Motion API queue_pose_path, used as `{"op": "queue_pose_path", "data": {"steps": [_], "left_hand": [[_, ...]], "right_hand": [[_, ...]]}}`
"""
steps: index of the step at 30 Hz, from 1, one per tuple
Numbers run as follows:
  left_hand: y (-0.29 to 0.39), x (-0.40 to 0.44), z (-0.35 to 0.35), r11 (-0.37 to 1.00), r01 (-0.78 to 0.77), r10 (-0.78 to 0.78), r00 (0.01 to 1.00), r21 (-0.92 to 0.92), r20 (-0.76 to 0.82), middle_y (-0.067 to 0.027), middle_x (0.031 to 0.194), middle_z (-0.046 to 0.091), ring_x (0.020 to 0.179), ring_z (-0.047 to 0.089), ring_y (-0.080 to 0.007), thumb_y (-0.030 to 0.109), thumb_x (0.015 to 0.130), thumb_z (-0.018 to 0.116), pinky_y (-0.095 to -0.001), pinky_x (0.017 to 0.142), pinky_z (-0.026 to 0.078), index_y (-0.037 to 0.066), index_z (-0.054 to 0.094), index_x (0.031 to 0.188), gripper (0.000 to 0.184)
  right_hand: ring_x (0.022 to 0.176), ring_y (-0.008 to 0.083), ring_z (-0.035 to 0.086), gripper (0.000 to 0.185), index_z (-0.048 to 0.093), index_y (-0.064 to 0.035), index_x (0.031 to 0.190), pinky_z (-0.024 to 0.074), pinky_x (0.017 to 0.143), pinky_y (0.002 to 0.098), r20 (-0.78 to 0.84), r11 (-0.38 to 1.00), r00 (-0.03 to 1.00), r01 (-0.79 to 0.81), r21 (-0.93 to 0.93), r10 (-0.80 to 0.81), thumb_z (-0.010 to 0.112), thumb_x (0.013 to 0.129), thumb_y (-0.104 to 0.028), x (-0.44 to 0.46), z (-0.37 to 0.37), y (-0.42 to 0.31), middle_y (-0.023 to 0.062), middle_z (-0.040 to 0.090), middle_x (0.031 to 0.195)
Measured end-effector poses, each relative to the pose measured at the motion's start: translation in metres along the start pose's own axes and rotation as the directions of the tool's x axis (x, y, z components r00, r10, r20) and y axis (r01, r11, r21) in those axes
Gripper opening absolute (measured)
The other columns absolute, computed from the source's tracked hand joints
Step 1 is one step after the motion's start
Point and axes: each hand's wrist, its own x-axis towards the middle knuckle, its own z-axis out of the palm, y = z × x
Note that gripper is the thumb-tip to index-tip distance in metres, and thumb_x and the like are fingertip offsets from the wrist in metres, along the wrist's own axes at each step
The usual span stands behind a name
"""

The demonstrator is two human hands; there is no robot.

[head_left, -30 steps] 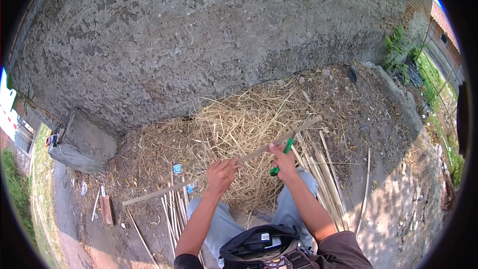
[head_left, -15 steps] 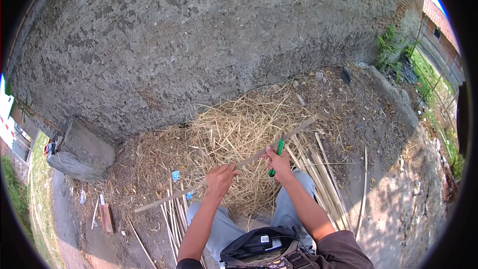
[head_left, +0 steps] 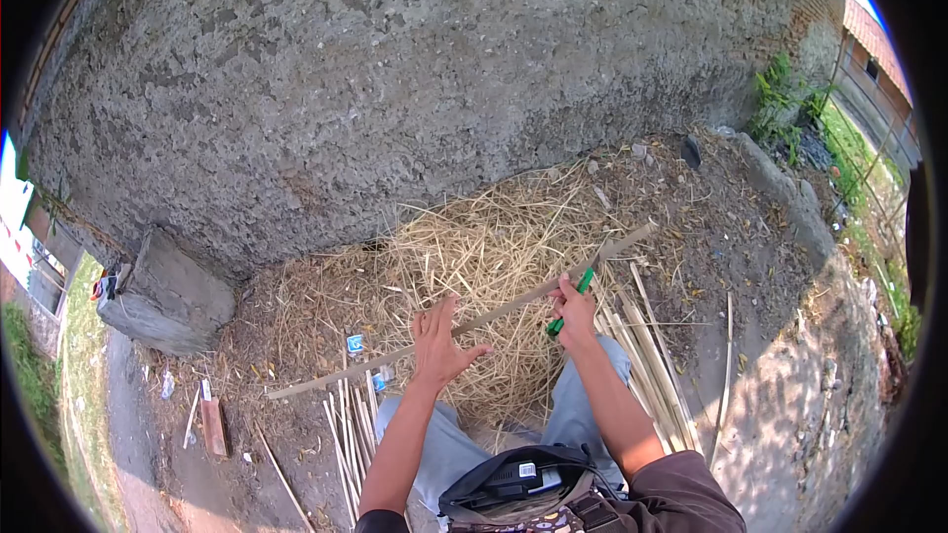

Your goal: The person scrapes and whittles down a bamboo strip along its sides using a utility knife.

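Observation:
A long, thin bamboo strip [head_left: 513, 305] slants across the view above my lap, its right end higher. My right hand [head_left: 579, 321] is closed around a green-handled knife [head_left: 586, 280], at the right part of the strip. Whether its fingers also pinch the strip is hard to make out. My left hand [head_left: 440, 347] is open, fingers stretched and thumb apart, at the strip's left-middle part; any contact there is unclear. Beneath both hands spreads a heap of pale shavings [head_left: 494, 237].
Split bamboo strips lie on the ground to the right [head_left: 652, 365] and left [head_left: 346, 444] of my legs. A rough wall [head_left: 415, 89] rises in front. At left stand a concrete block [head_left: 173, 296] and a reddish-brown piece [head_left: 213, 424]. A black bag [head_left: 513, 489] sits at my waist.
My left hand has opened from its grip on the bamboo strip. My right hand, with the knife, has shifted slightly right, and the strip's right end lies further right.

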Motion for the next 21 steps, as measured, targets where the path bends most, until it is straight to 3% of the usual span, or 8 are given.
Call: {"op": "queue_pose_path", "data": {"steps": [1,3,5,8,10,13,17,21], "left_hand": [[-0.002,-0.001,0.000,1.000,0.021,-0.021,1.000,0.007,-0.009,-0.0128,0.139,0.053,0.128,0.050,-0.0299,0.062,0.061,0.083,-0.0502,0.112,0.023,0.006,0.043,0.143,0.107],[-0.004,-0.002,-0.005,0.999,0.023,-0.021,0.998,0.031,-0.056,-0.0126,0.137,0.054,0.129,0.049,-0.0292,0.061,0.065,0.081,-0.0507,0.111,0.021,0.006,0.046,0.139,0.100],[-0.006,-0.003,-0.009,0.998,0.026,-0.021,0.995,0.051,-0.097,-0.0123,0.135,0.055,0.130,0.048,-0.0284,0.060,0.069,0.080,-0.0511,0.111,0.018,0.005,0.049,0.136,0.093],[-0.015,-0.006,-0.011,0.999,0.041,-0.039,0.976,0.001,-0.214,-0.0112,0.136,0.056,0.124,0.053,-0.0258,0.045,0.080,0.077,-0.0455,0.108,0.022,0.006,0.059,0.124,0.062],[-0.023,-0.010,-0.011,0.997,0.059,-0.070,0.933,-0.040,-0.354,-0.0092,0.124,0.062,0.122,0.054,-0.0242,0.028,0.088,0.069,-0.0452,0.105,0.023,0.005,0.066,0.110,0.031],[-0.029,-0.010,-0.017,0.996,0.092,-0.092,0.900,-0.019,-0.427,-0.0070,0.110,0.069,0.116,0.058,-0.0235,0.011,0.090,0.059,-0.0431,0.102,0.026,0.006,0.070,0.100,0.016],[-0.031,-0.007,-0.015,0.984,0.170,-0.175,0.862,-0.055,-0.476,-0.0064,0.103,0.071,0.114,0.059,-0.0243,0.002,0.086,0.054,-0.0420,0.102,0.027,0.004,0.071,0.101,0.023],[-0.039,-0.009,-0.013,0.984,0.169,-0.174,0.852,-0.056,-0.493,-0.0086,0.111,0.071,0.114,0.060,-0.0266,-0.004,0.078,0.050,-0.0437,0.101,0.032,0.000,0.071,0.110,0.039]], "right_hand": [[0.047,0.0070,0.038,0.022,0.059,-0.0061,0.088,0.0317,0.042,0.0251,0.003,1.000,1.000,-0.002,0.002,0.002,0.061,0.099,-0.025,0.003,-0.003,-0.002,0.0000,0.052,0.067],[0.047,0.0070,0.037,0.022,0.059,-0.0085,0.088,0.0308,0.042,0.0255,-0.195,0.989,0.980,0.069,0.133,-0.042,0.060,0.100,-0.027,0.009,-0.011,-0.007,-0.0018,0.049,0.068],[0.047,0.0073,0.036,0.023,0.058,-0.0102,0.087,0.0305,0.042,0.0256,-0.226,0.980,0.972,0.111,0.165,-0.072,0.060,0.100,-0.029,0.016,-0.021,-0.009,-0.0030,0.046,0.069],[0.047,0.0079,0.036,0.024,0.052,-0.0098,0.086,0.0303,0.042,0.0259,-0.379,0.945,0.916,0.229,0.234,-0.128,0.056,0.102,-0.027,0.022,-0.030,-0.020,-0.0012,0.044,0.069],[0.047,0.0080,0.036,0.024,0.052,-0.0101,0.086,0.0302,0.042,0.0259,-0.392,0.935,0.912,0.240,0.261,-0.124,0.056,0.102,-0.028,0.029,-0.044,-0.023,-0.0011,0.044,0.069],[0.046,0.0081,0.035,0.025,0.051,-0.0110,0.087,0.0306,0.041,0.0257,-0.416,0.923,0.898,0.273,0.271,-0.143,0.056,0.102,-0.030,0.037,-0.059,-0.028,-0.0007,0.042,0.070],[0.047,0.0074,0.034,0.027,0.050,-0.0110,0.087,0.0316,0.041,0.0254,-0.439,0.921,0.889,0.273,0.276,-0.132,0.055,0.102,-0.033,0.031,-0.060,-0.036,-0.0008,0.042,0.070],[0.047,0.0069,0.034,0.028,0.051,-0.0114,0.086,0.0312,0.041,0.0252,-0.438,0.922,0.889,0.272,0.276,-0.131,0.056,0.101,-0.034,0.029,-0.060,-0.039,-0.0015,0.042,0.070]]}}
